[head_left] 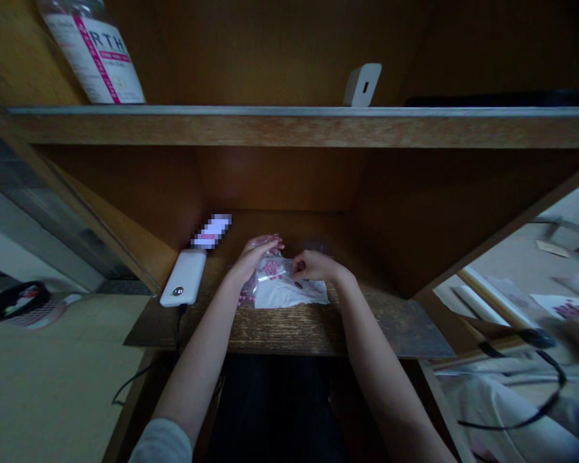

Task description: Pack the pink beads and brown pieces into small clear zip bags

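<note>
My left hand (253, 254) and my right hand (313, 265) meet over a small clear plastic bag (272, 269) with pink pieces inside. Both hands have their fingers pinched on the bag, the left at its top left, the right at its right edge. The bag is just above a white sheet of paper (289, 293) that lies on the dark wooden desk (280, 328). A few more pink pieces (244, 298) lie by my left wrist.
A white power bank (184, 278) with a black cable lies to the left on the desk. Overhead is a wooden shelf (289, 122) bearing a white-and-pink labelled jar (96, 51) and a small white box (363, 83). Papers and a black cable lie at the right.
</note>
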`<state>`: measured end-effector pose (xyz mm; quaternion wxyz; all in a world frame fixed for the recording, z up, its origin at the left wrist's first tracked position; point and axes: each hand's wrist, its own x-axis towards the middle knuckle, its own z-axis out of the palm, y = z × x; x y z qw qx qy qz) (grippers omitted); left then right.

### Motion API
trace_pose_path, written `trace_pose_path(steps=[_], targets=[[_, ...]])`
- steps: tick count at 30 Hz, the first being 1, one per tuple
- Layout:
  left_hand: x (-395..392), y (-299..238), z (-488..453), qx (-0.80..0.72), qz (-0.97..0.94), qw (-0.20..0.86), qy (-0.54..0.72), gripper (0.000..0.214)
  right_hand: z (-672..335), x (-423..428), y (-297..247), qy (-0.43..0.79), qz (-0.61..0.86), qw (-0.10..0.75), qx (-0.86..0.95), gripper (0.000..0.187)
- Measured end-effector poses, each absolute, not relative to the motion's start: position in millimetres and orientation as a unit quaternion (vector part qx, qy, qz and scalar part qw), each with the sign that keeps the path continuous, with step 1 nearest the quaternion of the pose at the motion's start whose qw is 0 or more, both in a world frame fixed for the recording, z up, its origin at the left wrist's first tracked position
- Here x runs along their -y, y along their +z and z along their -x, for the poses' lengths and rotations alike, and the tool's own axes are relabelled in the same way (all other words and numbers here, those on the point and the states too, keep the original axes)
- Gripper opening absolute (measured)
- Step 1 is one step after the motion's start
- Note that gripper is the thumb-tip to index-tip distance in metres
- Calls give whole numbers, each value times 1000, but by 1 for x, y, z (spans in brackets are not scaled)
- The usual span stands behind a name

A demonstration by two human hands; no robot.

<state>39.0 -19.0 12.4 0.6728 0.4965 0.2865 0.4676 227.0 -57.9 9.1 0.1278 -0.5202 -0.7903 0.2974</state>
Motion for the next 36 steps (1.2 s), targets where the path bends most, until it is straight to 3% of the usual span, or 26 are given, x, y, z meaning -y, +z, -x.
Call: trace_pose_path(steps=[3, 10, 13, 21, 36], targets=[[19, 12, -39, -287, -502, 670, 464, 20, -230, 58, 13, 300, 516, 213, 773, 11], [19, 5, -42, -299, -532, 661, 437, 27, -228, 62, 29, 298, 503, 521, 622, 20], [24, 3, -46, -311, -537, 675, 400, 32, -219, 61, 27, 311, 478, 599, 563, 22], [33, 4, -49, -315, -560, 670, 371, 31, -198, 56, 17, 333, 469, 575, 582, 30], [28, 10, -44, -299, -562, 647, 419, 29, -210, 57, 18, 338, 450, 523, 640, 25]])
